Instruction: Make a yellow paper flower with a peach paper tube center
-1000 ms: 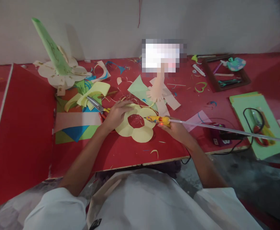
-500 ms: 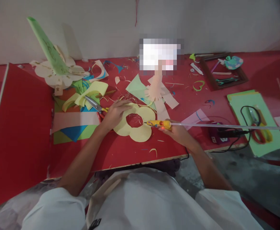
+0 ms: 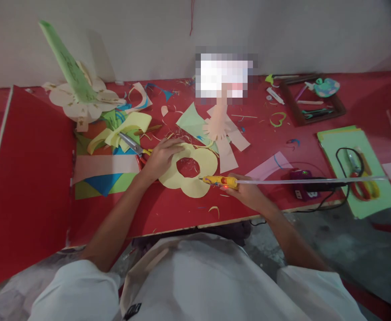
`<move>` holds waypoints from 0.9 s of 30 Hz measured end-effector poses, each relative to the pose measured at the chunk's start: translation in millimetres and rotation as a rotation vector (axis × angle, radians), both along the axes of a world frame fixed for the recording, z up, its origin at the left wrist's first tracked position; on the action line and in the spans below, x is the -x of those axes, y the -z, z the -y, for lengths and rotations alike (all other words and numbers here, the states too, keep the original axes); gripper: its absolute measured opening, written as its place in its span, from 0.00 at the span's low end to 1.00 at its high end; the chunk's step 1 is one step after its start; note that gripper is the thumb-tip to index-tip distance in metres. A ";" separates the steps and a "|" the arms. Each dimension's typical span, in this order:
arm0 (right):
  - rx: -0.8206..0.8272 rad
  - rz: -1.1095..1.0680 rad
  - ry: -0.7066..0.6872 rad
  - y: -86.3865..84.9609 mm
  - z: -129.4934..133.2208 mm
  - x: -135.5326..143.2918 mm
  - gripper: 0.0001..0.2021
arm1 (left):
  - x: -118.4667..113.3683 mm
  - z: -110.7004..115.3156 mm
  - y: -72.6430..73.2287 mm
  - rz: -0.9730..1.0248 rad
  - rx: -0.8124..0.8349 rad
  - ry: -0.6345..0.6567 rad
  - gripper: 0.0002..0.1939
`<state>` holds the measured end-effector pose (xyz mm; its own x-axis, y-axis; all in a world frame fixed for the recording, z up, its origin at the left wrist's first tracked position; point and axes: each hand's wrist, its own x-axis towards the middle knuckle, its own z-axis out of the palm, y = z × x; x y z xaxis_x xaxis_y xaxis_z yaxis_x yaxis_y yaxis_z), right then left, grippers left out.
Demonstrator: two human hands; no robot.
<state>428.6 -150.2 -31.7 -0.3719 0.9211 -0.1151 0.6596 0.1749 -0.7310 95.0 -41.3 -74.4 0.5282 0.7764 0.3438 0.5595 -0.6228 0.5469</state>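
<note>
In the head view, the person bends over a red tabletop (image 3: 169, 209), and the yellow paper flower (image 3: 195, 187) lies flat on it, between the hands and near the front edge. The left hand (image 3: 164, 157) reaches in from the flower's left and rests on it, fingers spread over the upper left lobe; whether the thumb pinches the paper, I cannot tell. The right hand (image 3: 249, 191) is closed around a yellow hot-glue gun (image 3: 220, 181), which shows a small red glow on its near side.

The relation that counts is between nozzle and hole. The gun's long axis runs sideways, almost level with the front edge, its nozzle aimed left at the lower right rim of the flower's round opening. The nozzle sits over the paper; touching or just above, I cannot tell. A long clear glue stick (image 3: 299, 181) trails out of the gun's back, past a purple box (image 3: 304, 189). Of the 2 hands, the left is nearer the flower, in contact with it; the right stands off to its right, with the gun bridging the gap.

Just beyond the flower stands a peach paper cone (image 3: 217, 125) with a fringed base. Metal scissors (image 3: 131, 143) lie beside the left hand.
</note>
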 end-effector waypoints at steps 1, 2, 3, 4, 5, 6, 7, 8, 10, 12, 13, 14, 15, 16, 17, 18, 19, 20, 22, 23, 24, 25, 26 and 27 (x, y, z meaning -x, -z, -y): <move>-0.001 -0.003 -0.006 -0.6 0.9 1.4 0.20 | -0.4 0.0 -0.5 0.000 -0.001 -0.001 0.23; 0.000 -0.006 -0.017 -1.3 1.6 2.9 0.20 | -1.0 -0.1 -1.1 0.001 -0.001 -0.002 0.23; -0.003 -0.009 -0.031 -1.9 2.0 4.4 0.20 | -1.6 -0.2 -1.6 0.004 0.000 -0.005 0.23; -0.010 -0.013 -0.047 -2.4 2.2 5.9 0.19 | -2.2 -0.3 -2.1 0.010 0.002 -0.006 0.23; -0.020 -0.015 -0.066 -2.7 2.1 7.3 0.18 | -2.7 -0.4 -2.4 0.018 0.002 -0.007 0.22; -0.032 -0.015 -0.085 -2.8 1.7 8.6 0.18 | -3.1 -0.6 -2.6 0.025 0.002 -0.008 0.21; -0.045 -0.013 -0.100 -2.6 1.0 9.9 0.18 | -3.4 -0.8 -2.6 0.032 -0.001 -0.008 0.20; -0.056 -0.009 -0.114 -2.3 0.2 11.2 0.18 | -3.5 -1.0 -2.4 0.039 -0.005 -0.007 0.20; -0.057 0.002 -0.133 -1.7 -1.8 14.2 0.18 | -3.4 -1.4 -1.5 0.047 -0.009 -0.006 0.19; -0.043 0.015 -0.137 -1.5 -3.4 18.1 0.18 | -2.9 -1.6 -0.4 0.042 -0.004 -0.005 0.20; -0.035 0.021 -0.140 -1.8 -3.9 20.5 0.18 | -2.8 -1.6 0.0 0.036 -0.001 -0.006 0.20; -0.027 0.027 -0.146 -2.4 -4.2 23.2 0.17 | -2.7 -1.6 0.3 0.031 0.003 -0.009 0.21; -0.021 0.033 -0.154 -3.2 -4.4 26.1 0.17 | -2.7 -1.6 0.5 0.029 0.009 -0.011 0.21; -0.016 0.038 -0.165 -4.3 -4.6 29.1 0.16 | -2.7 -1.6 0.6 0.032 0.015 -0.012 0.20; -0.012 0.041 -0.178 -5.5 -5.0 32.2 0.15 | -2.8 -1.5 0.7 0.038 0.021 -0.012 0.20; -0.010 0.043 -0.190 -6.7 -5.7 35.4 0.14 | -3.0 -1.5 0.9 0.044 0.026 -0.011 0.20; -0.010 0.043 -0.201 -7.8 -6.7 38.4 0.14 | -3.1 -1.4 1.2 0.050 0.029 -0.010 0.20; -0.012 0.041 -0.210 -8.5 -8.1 41.4 0.14 | -3.1 -1.3 1.6 0.055 0.029 -0.009 0.21; -0.023 0.047 -0.209 -8.8 -11.5 47.0 0.15 | -3.1 -1.2 2.7 0.066 0.028 -0.012 0.21; -0.028 0.057 -0.204 -8.5 -13.3 49.5 0.17 | -3.1 -1.1 3.2 0.073 0.028 -0.014 0.21; -0.030 0.068 -0.200 -8.1 -14.9 51.8 0.17 | -3.1 -1.0 3.6 0.079 0.029 -0.017 0.21; -0.030 0.077 -0.197 -7.9 -16.3 53.8 0.18 | -3.1 -0.8 3.6 0.084 0.028 -0.020 0.21; -0.029 0.079 -0.196 -8.2 -17.4 55.4 0.18 | -3.2 -0.6 3.3 0.087 0.027 -0.022 0.21; -0.025 0.071 -0.197 -8.9 -18.2 56.6 0.17 | -3.4 -0.3 2.5 0.089 0.027 -0.023 0.20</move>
